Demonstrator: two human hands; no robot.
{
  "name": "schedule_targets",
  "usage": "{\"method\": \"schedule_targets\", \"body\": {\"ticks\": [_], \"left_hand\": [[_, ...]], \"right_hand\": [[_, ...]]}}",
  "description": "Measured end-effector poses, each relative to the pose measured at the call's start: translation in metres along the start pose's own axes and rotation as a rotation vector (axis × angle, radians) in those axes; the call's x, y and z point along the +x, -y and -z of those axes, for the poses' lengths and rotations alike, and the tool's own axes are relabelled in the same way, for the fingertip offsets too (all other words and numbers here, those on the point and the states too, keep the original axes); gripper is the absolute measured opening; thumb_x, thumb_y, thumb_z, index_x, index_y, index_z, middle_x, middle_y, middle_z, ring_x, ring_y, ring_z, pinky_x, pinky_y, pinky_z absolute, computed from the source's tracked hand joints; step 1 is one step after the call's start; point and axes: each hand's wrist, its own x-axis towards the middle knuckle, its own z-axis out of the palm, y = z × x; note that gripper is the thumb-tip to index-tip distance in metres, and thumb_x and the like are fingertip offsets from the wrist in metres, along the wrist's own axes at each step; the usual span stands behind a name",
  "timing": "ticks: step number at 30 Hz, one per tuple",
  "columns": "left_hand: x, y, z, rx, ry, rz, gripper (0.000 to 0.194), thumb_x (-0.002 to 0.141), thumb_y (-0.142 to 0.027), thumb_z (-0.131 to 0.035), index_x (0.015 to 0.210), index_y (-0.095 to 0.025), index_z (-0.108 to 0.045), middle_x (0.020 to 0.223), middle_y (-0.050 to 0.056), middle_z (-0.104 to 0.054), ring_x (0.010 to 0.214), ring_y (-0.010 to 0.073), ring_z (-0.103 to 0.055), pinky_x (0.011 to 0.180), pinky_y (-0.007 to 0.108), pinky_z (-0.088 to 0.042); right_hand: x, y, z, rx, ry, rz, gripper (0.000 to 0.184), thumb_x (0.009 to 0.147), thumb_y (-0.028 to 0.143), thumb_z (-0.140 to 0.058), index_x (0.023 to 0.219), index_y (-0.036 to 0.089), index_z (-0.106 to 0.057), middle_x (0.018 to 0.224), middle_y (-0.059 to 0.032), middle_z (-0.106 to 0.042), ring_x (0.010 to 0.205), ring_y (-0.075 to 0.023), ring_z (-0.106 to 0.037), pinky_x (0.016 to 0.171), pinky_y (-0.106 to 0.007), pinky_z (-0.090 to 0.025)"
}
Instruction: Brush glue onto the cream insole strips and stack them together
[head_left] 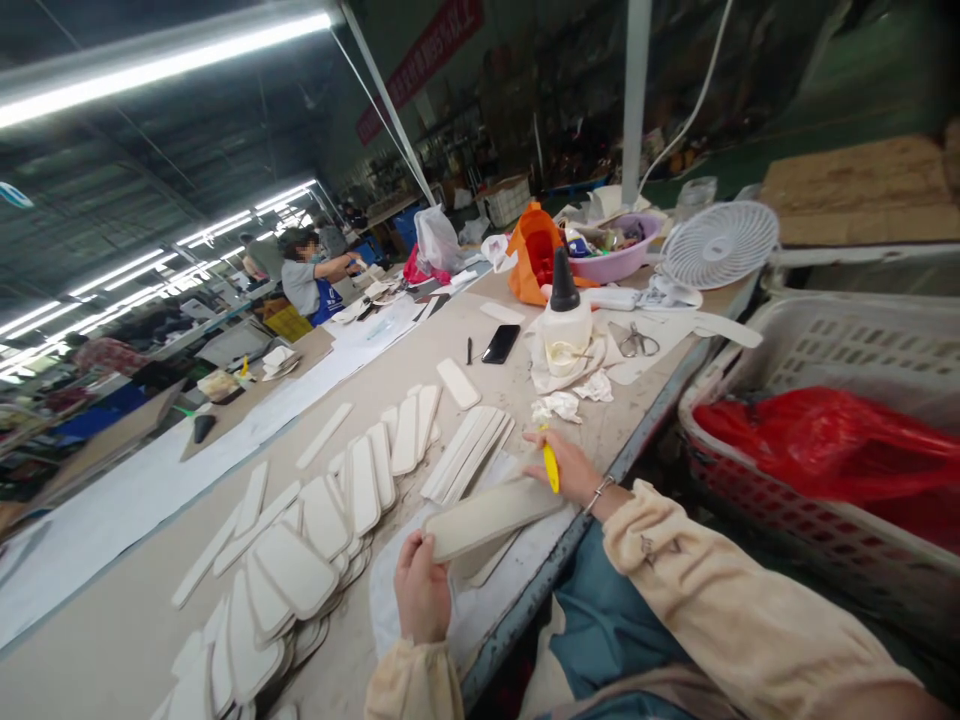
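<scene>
In the head view, my left hand (422,592) pinches the near left end of a long off-white panel (487,518) with rounded corners. The panel is tilted up over other pale pieces at the table edge. My right hand (576,472) grips a slim yellow tool (551,466), its working end hidden, with fingers at the panel's far right end. Just beyond lies a stack of narrow pale strips (466,452). To the left, overlapping rows of similar off-white panels (296,570) spread over the table.
Behind the strips are a black phone (501,343), a white bottle with black nozzle (566,320), scissors (637,342), an orange bag (534,255), a purple basin (615,262) and a white fan (720,245). A plastic crate (847,335) stands right of the table edge. A person (304,275) works farther back.
</scene>
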Motion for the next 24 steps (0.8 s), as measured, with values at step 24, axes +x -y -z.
{"method": "schedule_targets", "body": {"ticks": [24], "left_hand": [[0.081,-0.021,-0.043,-0.196,-0.109,-0.077,0.013,0.08,-0.023,-0.06,0.093,-0.023,-0.061,0.109,0.004,-0.067,0.117,0.0237,-0.057,0.094,0.039,-0.051]], "right_hand": [[-0.011,0.014,0.004,0.385,-0.066,0.034,0.036,0.074,0.037,-0.071,0.084,0.023,-0.04,0.075,0.0041,-0.05,0.063,-0.0127,-0.046,0.059,-0.025,-0.038]]}}
